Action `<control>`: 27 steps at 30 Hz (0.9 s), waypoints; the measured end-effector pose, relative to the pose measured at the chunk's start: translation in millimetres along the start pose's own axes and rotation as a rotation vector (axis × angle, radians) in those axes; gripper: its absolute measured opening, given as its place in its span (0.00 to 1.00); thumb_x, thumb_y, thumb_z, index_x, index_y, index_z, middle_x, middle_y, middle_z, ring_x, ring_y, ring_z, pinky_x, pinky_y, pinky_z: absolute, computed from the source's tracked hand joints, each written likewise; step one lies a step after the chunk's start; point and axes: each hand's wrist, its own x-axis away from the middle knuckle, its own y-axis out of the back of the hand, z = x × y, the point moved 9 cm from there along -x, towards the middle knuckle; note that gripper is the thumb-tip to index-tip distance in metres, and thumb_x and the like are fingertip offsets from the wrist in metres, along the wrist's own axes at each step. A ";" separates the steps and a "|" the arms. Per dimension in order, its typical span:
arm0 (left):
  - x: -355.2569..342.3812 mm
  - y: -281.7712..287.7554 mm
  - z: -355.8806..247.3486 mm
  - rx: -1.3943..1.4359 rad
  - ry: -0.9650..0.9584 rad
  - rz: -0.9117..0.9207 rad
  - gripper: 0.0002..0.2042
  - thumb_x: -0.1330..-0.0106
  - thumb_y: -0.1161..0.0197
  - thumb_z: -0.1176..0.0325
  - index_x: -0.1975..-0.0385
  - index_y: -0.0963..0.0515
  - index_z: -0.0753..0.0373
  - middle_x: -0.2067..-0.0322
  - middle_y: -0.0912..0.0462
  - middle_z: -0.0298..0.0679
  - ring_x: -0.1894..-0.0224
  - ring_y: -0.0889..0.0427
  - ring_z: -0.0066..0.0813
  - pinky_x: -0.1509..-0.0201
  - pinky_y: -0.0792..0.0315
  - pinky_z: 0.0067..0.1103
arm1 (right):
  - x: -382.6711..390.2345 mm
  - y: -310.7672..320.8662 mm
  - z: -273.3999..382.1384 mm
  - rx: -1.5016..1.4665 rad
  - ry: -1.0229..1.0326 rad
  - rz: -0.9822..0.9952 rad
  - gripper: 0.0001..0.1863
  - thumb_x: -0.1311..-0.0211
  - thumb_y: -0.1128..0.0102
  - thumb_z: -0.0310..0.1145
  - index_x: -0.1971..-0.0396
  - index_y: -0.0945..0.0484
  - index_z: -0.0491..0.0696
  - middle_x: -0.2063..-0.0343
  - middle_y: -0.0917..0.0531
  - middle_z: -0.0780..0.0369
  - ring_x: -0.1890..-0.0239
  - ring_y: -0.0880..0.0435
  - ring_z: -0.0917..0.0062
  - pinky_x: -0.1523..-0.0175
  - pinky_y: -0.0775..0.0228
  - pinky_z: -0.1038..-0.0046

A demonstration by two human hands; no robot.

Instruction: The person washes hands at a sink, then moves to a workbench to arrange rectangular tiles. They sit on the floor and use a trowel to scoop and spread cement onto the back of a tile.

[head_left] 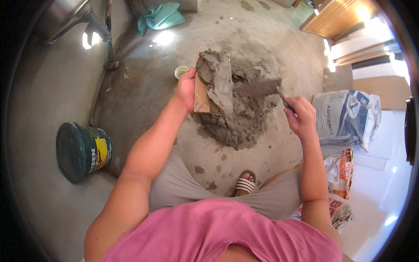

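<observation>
- So, far left: dark green lidded bucket (78,152) with a yellow label patch, on the concrete floor (144,105), close to its left edge along the wall.
- Above it, near the floor's upper left corner: slim dark pipe (109,37) running down by the wall.
- Next right, upper edge of floor: crumpled teal cloth or bag (162,16), can't tell which.
- Small round white tub (180,72) on the floor, just beyond the left hand, partly hidden by it.
- Left hand (187,91): closed around the left edge of the wooden board (201,98). Board is up over the floor, mid-view.
- Wet grey mortar (216,72) lies on the board from upper edge down and out to the right edge; bare wood shows along the left edge and lower left corner.
- Mortar heap (244,129) on mid-floor, below and right of the board.
- Sandalled foot (245,182) near side of heap, well apart from it.
- Trowel (259,88): blade points left over the heap, tip at the board's right edge; contact with the mortar, can't tell.
- Right hand (301,115): fist wrapped on the trowel handle.
- Far right: grey-blue-white cement bag (342,118), smaller orange-and-white bag (340,172) below it.
</observation>
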 end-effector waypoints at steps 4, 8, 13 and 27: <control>4.0 -22.1 -7.8 0.094 -0.022 0.215 0.37 0.26 0.74 0.38 0.27 0.46 0.59 0.30 0.39 0.50 0.33 0.36 0.65 0.30 0.44 0.55 | 8.6 16.9 43.6 0.021 0.255 -0.100 0.20 0.56 0.30 0.25 0.58 0.17 0.50 0.70 0.19 0.64 0.69 0.20 0.68 0.65 0.31 0.67; 7.3 -35.6 -9.8 0.174 -0.063 0.322 0.42 0.31 0.79 0.31 0.26 0.48 0.56 0.29 0.41 0.51 0.32 0.39 0.70 0.29 0.47 0.56 | 9.1 4.5 40.7 -0.061 0.188 -0.057 0.19 0.54 0.31 0.24 0.57 0.18 0.49 0.71 0.20 0.63 0.71 0.21 0.68 0.66 0.31 0.69; 4.8 -51.7 -23.6 0.146 -0.249 0.241 0.45 0.32 0.84 0.30 0.27 0.45 0.59 0.33 0.35 0.53 0.34 0.35 0.65 0.30 0.43 0.55 | 47.0 -63.3 -21.4 -0.650 -0.393 0.151 0.16 0.41 0.40 0.22 0.52 0.19 0.46 0.73 0.20 0.63 0.75 0.23 0.78 0.68 0.29 0.74; -24.0 -42.1 -47.9 0.266 -0.628 0.015 0.40 0.30 0.76 0.32 0.33 0.36 0.57 0.38 0.29 0.48 0.37 0.30 0.56 0.32 0.39 0.54 | 45.4 -151.8 23.9 -1.371 -0.812 0.360 0.15 0.29 0.51 0.27 0.45 0.25 0.43 0.73 0.19 0.62 0.78 0.22 0.80 0.73 0.27 0.76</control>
